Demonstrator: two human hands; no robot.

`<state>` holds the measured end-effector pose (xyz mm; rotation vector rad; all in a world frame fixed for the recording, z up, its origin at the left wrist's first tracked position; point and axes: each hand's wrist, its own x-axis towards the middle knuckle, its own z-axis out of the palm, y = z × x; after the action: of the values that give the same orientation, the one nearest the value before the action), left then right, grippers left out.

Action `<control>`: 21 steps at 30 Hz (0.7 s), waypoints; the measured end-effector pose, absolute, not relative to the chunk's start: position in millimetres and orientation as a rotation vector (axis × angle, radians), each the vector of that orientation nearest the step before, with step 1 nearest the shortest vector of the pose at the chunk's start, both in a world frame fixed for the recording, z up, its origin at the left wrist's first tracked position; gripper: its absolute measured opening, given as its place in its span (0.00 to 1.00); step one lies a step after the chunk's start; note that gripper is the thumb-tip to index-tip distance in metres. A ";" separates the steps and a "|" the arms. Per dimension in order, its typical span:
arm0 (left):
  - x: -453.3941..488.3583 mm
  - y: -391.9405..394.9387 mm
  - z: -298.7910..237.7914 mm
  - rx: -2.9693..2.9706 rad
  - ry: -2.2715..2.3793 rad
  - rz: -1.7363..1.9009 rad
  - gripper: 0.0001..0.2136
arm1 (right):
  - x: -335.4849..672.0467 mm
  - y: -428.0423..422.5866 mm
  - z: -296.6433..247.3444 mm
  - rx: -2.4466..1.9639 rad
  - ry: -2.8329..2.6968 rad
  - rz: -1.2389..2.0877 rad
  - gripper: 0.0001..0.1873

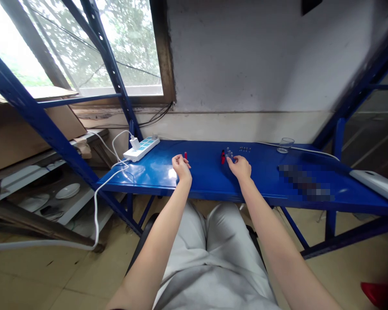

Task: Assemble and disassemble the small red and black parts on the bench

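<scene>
My left hand (181, 168) is above the blue tabletop with its fingers curled closed. A small red stick-shaped piece (185, 155) shows at its fingertips; its exact kind is too small to make out. My right hand (241, 168) reaches to a cluster of small clear plastic pieces (228, 153), thumb and fingers drawn together at the cluster's near edge. Whatever is between those fingertips is hidden. Just left of the clear pieces lie small red pieces (223, 159) with a dark one behind. A row of several tiny pale pieces (245, 149) lies farther back.
The blue table (203, 181) runs along the wall. On its left sits a white power strip (142, 148) with a plugged-in cable. A clear glass (285, 145) stands at the back right, near a blurred-out object (305, 183) and a white device (377, 183). Blue posts frame both sides.
</scene>
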<state>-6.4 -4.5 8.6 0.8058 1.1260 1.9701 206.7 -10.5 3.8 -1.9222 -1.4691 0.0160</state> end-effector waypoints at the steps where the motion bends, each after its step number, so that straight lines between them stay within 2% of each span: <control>1: -7.4 -3.3 9.2 0.802 1.136 1.964 0.04 | 206.4 -11.1 4.3 -1.888 -1.445 0.001 0.24; 4: -15.5 3.5 14.0 0.768 1.157 1.975 0.04 | 205.3 -12.6 5.4 -1.771 -1.385 -0.055 0.23; 9: -39.7 22.4 38.5 0.803 1.210 2.097 0.04 | 202.5 -15.0 6.6 -1.535 -1.372 -0.168 0.15; 13: -52.8 32.6 57.5 1.285 1.417 2.133 0.05 | 200.7 -16.4 7.4 -1.389 -1.406 -0.200 0.11; 15: -56.3 33.2 60.2 1.743 1.510 1.979 0.05 | 200.4 -16.7 7.6 -1.337 -1.434 -0.194 0.10; 18: -60.1 31.0 56.4 2.361 1.592 1.462 0.07 | 200.2 -16.5 7.8 -1.299 -1.476 -0.167 0.10; 21: -62.8 31.2 49.3 2.569 1.762 1.094 0.11 | 199.9 -16.6 7.8 -1.287 -1.484 -0.156 0.10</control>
<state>-62.8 31.2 49.3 2.5693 1.7618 1.0944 199.9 -16.6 7.8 -1.2871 -1.4840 -0.1559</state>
